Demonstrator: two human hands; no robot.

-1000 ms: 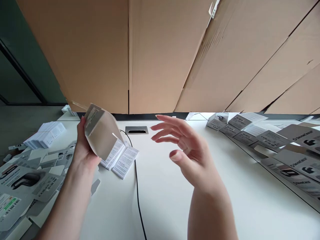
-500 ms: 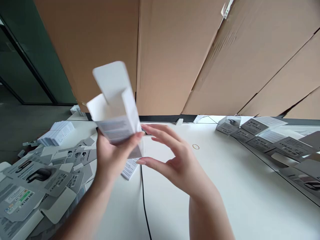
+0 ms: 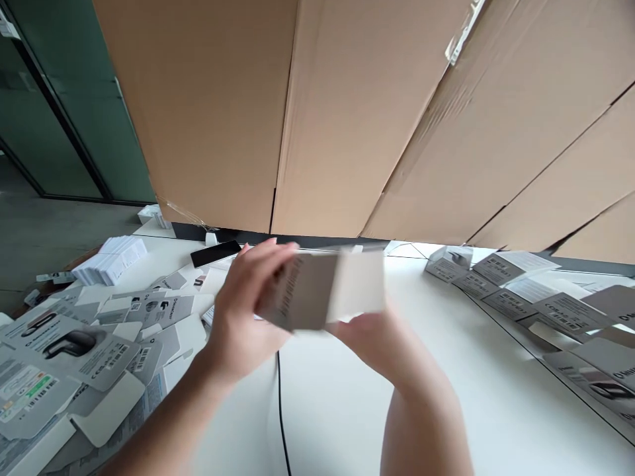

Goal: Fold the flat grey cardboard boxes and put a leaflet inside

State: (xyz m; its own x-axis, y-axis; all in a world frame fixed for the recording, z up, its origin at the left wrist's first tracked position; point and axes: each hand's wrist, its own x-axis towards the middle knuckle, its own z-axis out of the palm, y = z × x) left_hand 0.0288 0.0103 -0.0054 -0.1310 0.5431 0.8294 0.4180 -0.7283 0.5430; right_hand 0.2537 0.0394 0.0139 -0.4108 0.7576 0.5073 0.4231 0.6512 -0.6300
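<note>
A small grey and white cardboard box (image 3: 311,291) is held up over the table, blurred by motion. Its printed grey side is on the left and a plain white flap or panel sticks out to the right. My left hand (image 3: 245,307) wraps round the box's left end, fingers over the top. At the other end is my right hand (image 3: 380,340), its thumb against the lower edge of the white part and its fingers hidden behind it. Flattened printed cartons (image 3: 74,344) lie heaped left of my left forearm.
Assembled grey boxes (image 3: 560,304) stand in rows on the right. A stack of folded white papers (image 3: 112,261) sits at the back left, with a black phone-like slab (image 3: 215,253) nearby. Large brown cartons (image 3: 337,119) wall off the back. A black cable (image 3: 281,410) runs down the white table.
The box has come down and turned from upright, open end up, to lying sideways. My right hand has moved from beside it onto its right end. The view has shifted slightly.
</note>
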